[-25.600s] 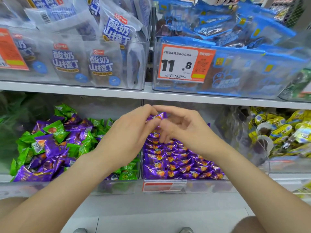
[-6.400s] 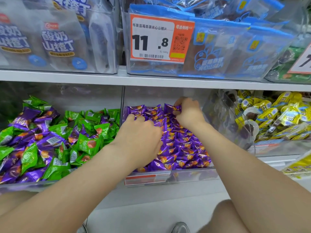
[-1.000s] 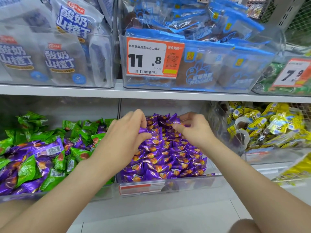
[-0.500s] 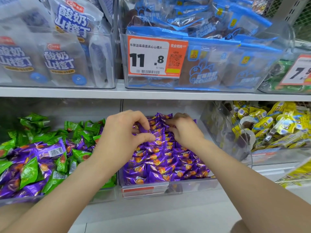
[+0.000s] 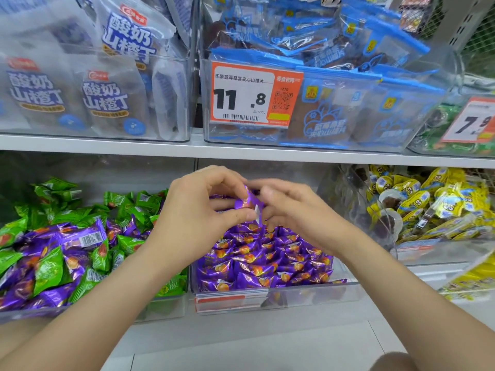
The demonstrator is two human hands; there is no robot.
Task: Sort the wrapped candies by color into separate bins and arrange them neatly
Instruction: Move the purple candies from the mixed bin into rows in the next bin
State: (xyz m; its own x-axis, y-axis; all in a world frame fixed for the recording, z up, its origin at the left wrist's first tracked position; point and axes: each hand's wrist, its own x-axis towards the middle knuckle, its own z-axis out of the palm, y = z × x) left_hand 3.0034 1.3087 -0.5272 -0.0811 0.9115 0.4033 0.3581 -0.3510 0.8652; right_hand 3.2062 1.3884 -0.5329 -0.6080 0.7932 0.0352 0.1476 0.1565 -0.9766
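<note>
You pinch one purple candy (image 5: 247,200) between both hands (image 5: 199,210), left thumb and fingers on one end and the right hand (image 5: 290,210) on the other, above the purple bin (image 5: 294,290), probably squaring it to lay in the rows.

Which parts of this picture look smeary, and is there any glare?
Head view: white bags top left and yellow candies at the right edge are smeared; the price tag is sharp; the purple candy pinched by left hand and right hand is slightly soft; the clear bin wall shows glare.
</note>
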